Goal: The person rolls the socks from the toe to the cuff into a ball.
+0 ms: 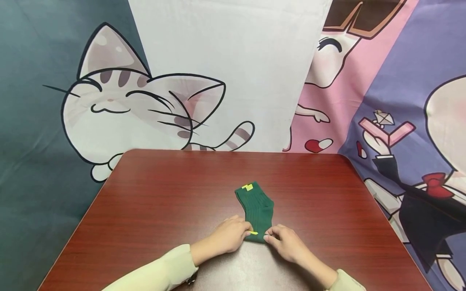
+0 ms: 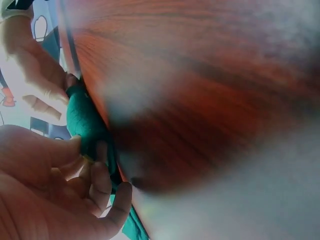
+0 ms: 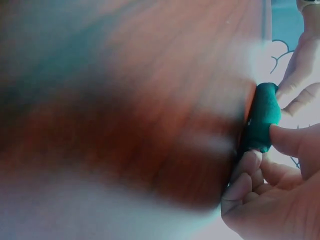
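A dark green ribbed sock (image 1: 257,212) lies on the table, its cuff end with a yellow patch (image 1: 248,187) pointing away from me. Its near end is turned into a thick, rounded roll (image 2: 86,120), seen from the side in both wrist views. My left hand (image 1: 231,233) pinches the left end of that roll between thumb and fingers, beside a small yellow strip (image 1: 253,233). At the opposite end, my right hand (image 1: 287,243) pinches the roll with thumb and fingertips. In the right wrist view the roll (image 3: 265,116) spans between both hands, low over the tabletop.
The reddish-brown wooden table (image 1: 171,190) has rounded far corners. Behind it hangs a cloth backdrop with a cartoon cat (image 1: 120,109) on the left and cartoon figures on the right. Light-coloured sleeves (image 1: 160,268) cover the forearms.
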{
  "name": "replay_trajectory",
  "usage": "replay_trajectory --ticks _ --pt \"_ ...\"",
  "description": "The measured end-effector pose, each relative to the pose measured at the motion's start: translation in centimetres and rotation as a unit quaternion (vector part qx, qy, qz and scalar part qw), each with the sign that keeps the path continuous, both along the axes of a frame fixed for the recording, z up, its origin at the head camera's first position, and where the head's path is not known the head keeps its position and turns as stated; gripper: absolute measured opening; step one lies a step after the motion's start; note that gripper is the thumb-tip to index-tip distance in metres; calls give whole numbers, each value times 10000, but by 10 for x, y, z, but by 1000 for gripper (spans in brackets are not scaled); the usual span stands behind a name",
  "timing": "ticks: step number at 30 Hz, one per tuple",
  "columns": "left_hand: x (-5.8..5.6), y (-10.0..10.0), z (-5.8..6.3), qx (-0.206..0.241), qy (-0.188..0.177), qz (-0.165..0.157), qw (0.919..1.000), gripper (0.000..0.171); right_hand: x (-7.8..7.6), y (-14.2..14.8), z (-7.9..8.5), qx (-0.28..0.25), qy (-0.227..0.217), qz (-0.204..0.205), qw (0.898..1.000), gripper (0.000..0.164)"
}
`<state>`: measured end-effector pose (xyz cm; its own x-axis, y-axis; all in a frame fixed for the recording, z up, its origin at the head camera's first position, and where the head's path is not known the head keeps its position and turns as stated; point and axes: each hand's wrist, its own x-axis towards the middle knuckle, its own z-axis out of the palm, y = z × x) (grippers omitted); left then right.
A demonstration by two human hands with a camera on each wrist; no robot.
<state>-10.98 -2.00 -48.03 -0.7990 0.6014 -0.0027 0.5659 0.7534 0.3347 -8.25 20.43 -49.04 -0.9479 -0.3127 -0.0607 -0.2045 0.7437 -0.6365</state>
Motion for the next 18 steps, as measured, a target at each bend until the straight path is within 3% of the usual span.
replay_trajectory --ticks 4,9,12,18 --pt "-2 1 0 -1 -101 78 9999 3 -4 -1 1 -40 -312 -138 9994 13" --pt "-3 0 0 -130 -65 74 9999 9 -7 -1 3 -201 -553 -227 9980 16" --pt "-3 0 -1 -170 56 34 9998 8 -7 -2 4 -167 -519 -148 9984 15" --pt "-3 -2 -1 -193 558 -352 9976 4 -5 -4 4 -104 -211 -51 9997 14"
